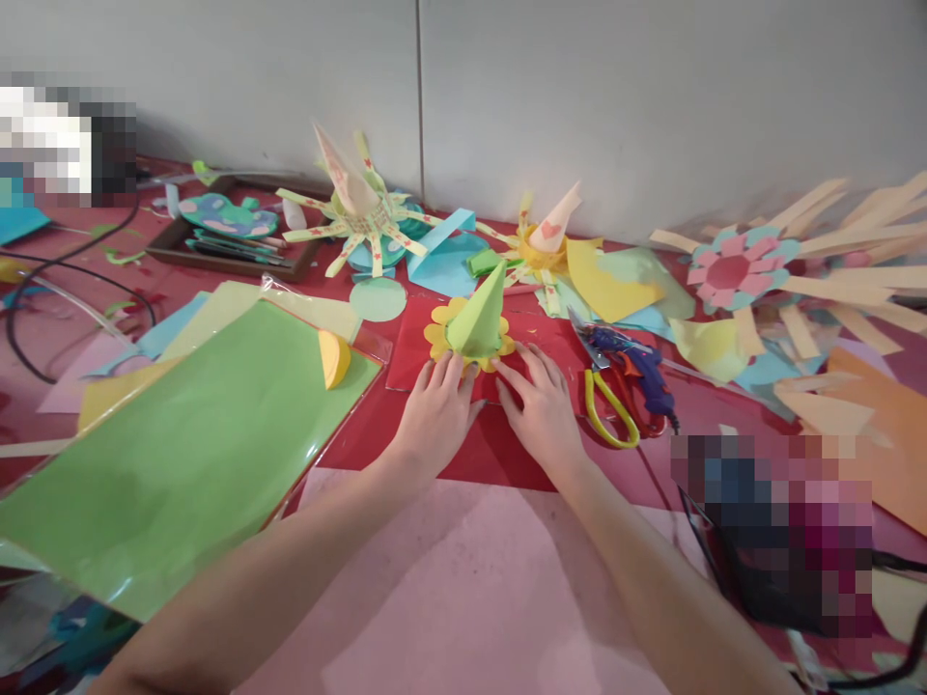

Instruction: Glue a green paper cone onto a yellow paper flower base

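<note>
A light green paper cone (pixel 478 314) stands upright, leaning slightly right, on a yellow flower-shaped paper base (pixel 438 333). This piece rests on a red sheet (pixel 409 352). At the near-left petals, my left hand (pixel 440 405) has its fingers stretched forward, the tips touching the yellow edge. My right hand (pixel 540 396) lies at the near-right petals with fingers spread, and its fingertips reach the base or the red sheet beside it. Neither hand is wrapped round anything. The fingers hide part of the near petals.
Yellow-handled scissors (pixel 612 415) and a blue glue gun (pixel 637 367) lie right of my hands. Wrapped green paper (pixel 188 454) covers the left side. Behind stand paper-cone crafts (pixel 354 188) and a brown tray (pixel 224 256); a pink-and-blue paper flower (pixel 739 270) is at right.
</note>
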Available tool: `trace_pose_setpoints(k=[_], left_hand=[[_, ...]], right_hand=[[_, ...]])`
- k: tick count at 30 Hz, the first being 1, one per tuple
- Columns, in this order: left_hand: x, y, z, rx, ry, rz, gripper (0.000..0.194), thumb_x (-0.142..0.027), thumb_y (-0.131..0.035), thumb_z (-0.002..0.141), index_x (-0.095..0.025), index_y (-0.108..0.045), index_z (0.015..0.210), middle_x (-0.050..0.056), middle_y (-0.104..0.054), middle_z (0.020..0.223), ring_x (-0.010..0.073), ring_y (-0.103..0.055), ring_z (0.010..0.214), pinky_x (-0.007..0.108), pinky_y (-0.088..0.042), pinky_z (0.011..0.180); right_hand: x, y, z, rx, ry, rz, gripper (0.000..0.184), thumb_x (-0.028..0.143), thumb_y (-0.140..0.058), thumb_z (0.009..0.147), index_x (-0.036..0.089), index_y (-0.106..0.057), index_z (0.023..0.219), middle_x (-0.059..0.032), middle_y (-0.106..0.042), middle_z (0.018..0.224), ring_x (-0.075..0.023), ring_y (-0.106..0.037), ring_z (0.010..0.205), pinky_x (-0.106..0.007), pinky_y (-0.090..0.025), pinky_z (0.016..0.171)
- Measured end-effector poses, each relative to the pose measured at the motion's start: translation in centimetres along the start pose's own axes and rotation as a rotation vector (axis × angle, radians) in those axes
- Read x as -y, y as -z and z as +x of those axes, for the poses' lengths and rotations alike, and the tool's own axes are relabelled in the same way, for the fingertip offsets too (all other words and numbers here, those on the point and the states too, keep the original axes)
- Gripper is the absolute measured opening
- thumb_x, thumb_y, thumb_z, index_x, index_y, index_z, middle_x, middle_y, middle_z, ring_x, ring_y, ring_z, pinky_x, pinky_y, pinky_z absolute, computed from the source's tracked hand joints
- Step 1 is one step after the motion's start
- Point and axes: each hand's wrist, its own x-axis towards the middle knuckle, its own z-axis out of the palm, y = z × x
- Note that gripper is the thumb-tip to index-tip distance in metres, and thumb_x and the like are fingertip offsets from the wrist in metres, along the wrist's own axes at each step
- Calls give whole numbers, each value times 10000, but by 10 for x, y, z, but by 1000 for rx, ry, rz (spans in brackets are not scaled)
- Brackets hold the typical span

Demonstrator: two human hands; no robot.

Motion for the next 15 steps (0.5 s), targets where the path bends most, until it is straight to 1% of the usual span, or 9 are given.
trace_pose_setpoints(k=[4, 9, 15], left_hand=[[1, 0, 0, 1, -7, -15, 405, -298, -467, 917, -66, -528, 1243, 196, -549, 1234, 299, -487, 1228, 434, -403, 1029], [1, -2, 1, -5, -3, -49, 384, -278, -430, 926, -69, -522, 1235, 199, -543, 1229, 299, -482, 1224, 444, -406, 1018], [1, 1, 1, 25, 10, -28, 420, -301, -479, 910, -77, -513, 1264, 190, -537, 1232, 297, -492, 1208, 436, -377, 1038]], right_hand=[[0, 0, 0, 6, -4, 3, 336, 244, -447, 912, 205, -630, 1191, -123, -518, 1345, -275, -415, 1293, -488, -373, 1055], [1, 0, 0, 9, -9, 20, 337, 245, -433, 916, 219, -627, 1190, -124, -513, 1350, -280, -406, 1303, -520, -383, 1038], [1, 0, 0, 2, -4, -1, 330, 236, -449, 909, 220, -627, 1187, -112, -517, 1340, -279, -422, 1289, -502, -386, 1041]])
